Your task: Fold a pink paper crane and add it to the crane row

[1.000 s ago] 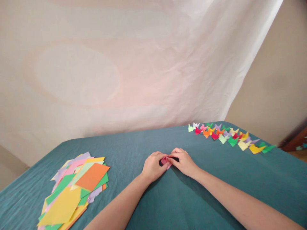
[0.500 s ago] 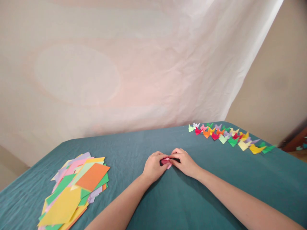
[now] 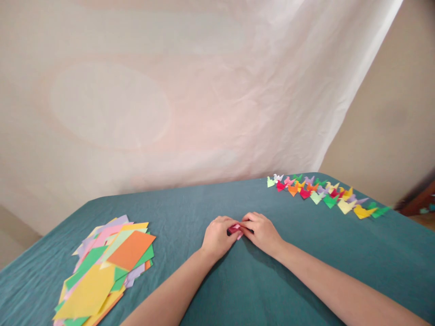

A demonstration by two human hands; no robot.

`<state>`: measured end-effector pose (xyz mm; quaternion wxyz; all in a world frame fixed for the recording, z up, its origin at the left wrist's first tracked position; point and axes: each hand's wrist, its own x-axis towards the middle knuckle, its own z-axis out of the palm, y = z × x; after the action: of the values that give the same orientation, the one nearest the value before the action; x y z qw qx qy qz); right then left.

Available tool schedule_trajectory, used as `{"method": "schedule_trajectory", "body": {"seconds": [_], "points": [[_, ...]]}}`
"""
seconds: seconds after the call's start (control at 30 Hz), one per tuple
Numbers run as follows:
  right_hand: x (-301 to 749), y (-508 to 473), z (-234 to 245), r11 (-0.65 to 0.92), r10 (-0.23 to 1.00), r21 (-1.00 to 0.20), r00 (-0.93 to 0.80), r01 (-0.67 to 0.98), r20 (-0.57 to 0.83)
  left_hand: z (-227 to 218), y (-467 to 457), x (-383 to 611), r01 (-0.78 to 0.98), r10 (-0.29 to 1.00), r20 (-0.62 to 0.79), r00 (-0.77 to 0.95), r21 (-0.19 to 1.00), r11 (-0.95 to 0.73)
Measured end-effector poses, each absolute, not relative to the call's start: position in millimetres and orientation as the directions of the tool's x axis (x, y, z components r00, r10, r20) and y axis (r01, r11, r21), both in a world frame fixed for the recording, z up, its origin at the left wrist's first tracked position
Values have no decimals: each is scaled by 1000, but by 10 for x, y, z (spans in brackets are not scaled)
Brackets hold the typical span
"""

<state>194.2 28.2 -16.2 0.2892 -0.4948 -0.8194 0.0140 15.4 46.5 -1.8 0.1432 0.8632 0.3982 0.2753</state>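
A pale, faintly creased curtain hangs behind a table spread with a teal cloth, and a plain beige wall shows past the curtain's edge on the right. Near the middle of the cloth is a small folded piece of pink paper, set in the gap between the two hands and partly covered by their fingers. The left hand pinches it from the left, thumb on the near side and fingers curled over the far side. The right hand grips its right end between thumb and fingertips; the fingertips of both hands nearly meet there, and a pink tip pokes out below them, towards the person. How the folds run is too small to make out.

Further out to the left, well apart from the hands, lies a loose pile of coloured sheets, with an orange sheet on top at its right side. Beyond the right hand, slanting rows of folded paper birds line the far right edge of the table, in green, red, orange, yellow, pink and lilac.
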Motion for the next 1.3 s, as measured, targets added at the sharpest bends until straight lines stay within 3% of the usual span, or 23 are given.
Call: {"method": "schedule_trajectory", "body": {"seconds": [0.33, 0.8, 1.3], "points": [[1956, 291, -180, 509, 819, -293, -351, 810, 454, 64, 390, 177, 651, 743, 376, 553, 361, -667], [1962, 291, -195, 505, 817, -283, -346, 815, 461, 109, 378, 189, 598, 730, 384, 565, 418, -683], [1954, 292, -215, 511, 805, -263, -348, 818, 481, 75, 455, 146, 586, 658, 367, 657, 300, -753]]}}
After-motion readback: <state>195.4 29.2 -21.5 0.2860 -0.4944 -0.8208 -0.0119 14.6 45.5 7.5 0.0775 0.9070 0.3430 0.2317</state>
